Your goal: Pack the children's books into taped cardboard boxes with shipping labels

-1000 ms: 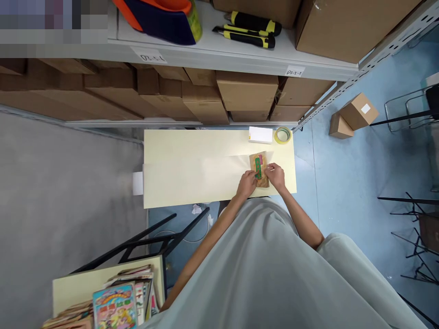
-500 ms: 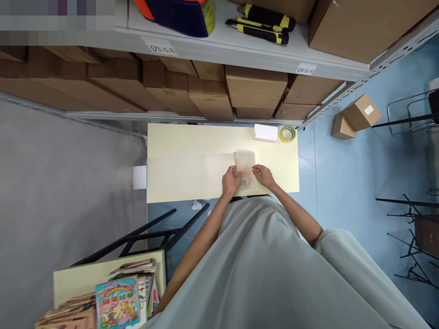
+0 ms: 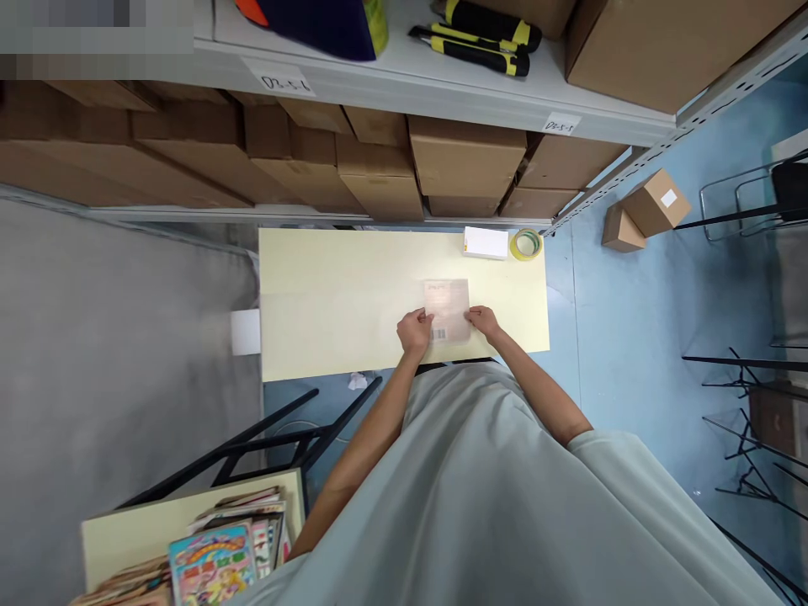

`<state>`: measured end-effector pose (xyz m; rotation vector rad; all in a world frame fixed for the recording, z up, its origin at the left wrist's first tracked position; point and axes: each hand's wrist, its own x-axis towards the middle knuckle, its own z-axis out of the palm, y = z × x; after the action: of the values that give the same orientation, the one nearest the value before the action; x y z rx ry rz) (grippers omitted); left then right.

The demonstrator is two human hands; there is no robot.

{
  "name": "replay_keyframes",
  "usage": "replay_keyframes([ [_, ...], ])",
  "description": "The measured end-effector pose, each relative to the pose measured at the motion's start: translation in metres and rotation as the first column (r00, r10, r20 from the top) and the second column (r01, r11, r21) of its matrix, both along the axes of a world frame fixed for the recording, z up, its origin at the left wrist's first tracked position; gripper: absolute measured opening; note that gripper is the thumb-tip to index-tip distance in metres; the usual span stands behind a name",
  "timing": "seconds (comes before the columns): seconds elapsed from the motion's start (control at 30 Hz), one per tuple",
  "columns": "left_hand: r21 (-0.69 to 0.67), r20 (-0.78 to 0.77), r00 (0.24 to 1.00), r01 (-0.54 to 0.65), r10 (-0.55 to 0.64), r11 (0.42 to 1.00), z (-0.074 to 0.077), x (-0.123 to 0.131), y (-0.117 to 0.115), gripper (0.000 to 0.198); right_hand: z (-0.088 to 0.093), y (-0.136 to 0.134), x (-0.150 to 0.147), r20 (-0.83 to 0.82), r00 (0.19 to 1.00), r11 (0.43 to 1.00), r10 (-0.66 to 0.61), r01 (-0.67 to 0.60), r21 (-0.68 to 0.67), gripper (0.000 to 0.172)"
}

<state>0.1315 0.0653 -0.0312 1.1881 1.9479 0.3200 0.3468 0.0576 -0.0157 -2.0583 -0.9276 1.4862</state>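
A thin, pale pink book (image 3: 449,305) lies on the cream table (image 3: 334,311), its back cover with a barcode facing up. The cover looks hazy, as if seen through a clear film; how far such a film reaches cannot be made out. At the book's left edge, my left hand (image 3: 414,332) is closed, thumb and fingers gripping the side. My right hand (image 3: 484,321) pinches the opposite edge. Behind the book sit a small white box (image 3: 486,242) and a roll of yellowish tape (image 3: 526,244).
Beyond the table stands a shelf packed with cardboard boxes (image 3: 467,156). Black and yellow utility knives (image 3: 480,55) lie on its upper board. At lower left, a second table (image 3: 119,539) bears stacked books (image 3: 215,560). Boxes (image 3: 653,202) and folding metal legs stand on the right floor.
The book has gone from slightly tilted to flatter and squarer, with its barcode now clearer at the lower left. My left hand has shifted a little left, to the book's edge.
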Motion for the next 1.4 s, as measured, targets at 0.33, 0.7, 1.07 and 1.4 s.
replay_keyframes([
  [0.33,-0.034,0.028,0.999,-0.014,0.015,0.999,-0.002,-0.007,0.002,0.022,0.012,-0.004,-0.014,-0.012,0.995,0.995,-0.098,0.098,-0.026,0.032],
  [0.7,0.070,0.227,0.953,0.191,-0.202,0.979,0.008,-0.034,-0.004,0.034,0.071,-0.010,-0.078,0.221,0.974,0.990,0.041,-0.070,0.125,0.020],
  [1.07,0.100,0.399,0.891,0.192,-0.216,0.976,0.024,-0.136,0.010,0.031,0.080,0.011,-0.208,0.438,0.835,0.931,0.333,-0.366,-0.009,0.020],
  [1.4,-0.041,0.267,0.919,0.311,-0.290,0.949,0.004,-0.171,0.023,0.029,0.049,0.005,-0.256,0.464,0.745,0.868,0.480,-0.480,-0.127,0.017],
])
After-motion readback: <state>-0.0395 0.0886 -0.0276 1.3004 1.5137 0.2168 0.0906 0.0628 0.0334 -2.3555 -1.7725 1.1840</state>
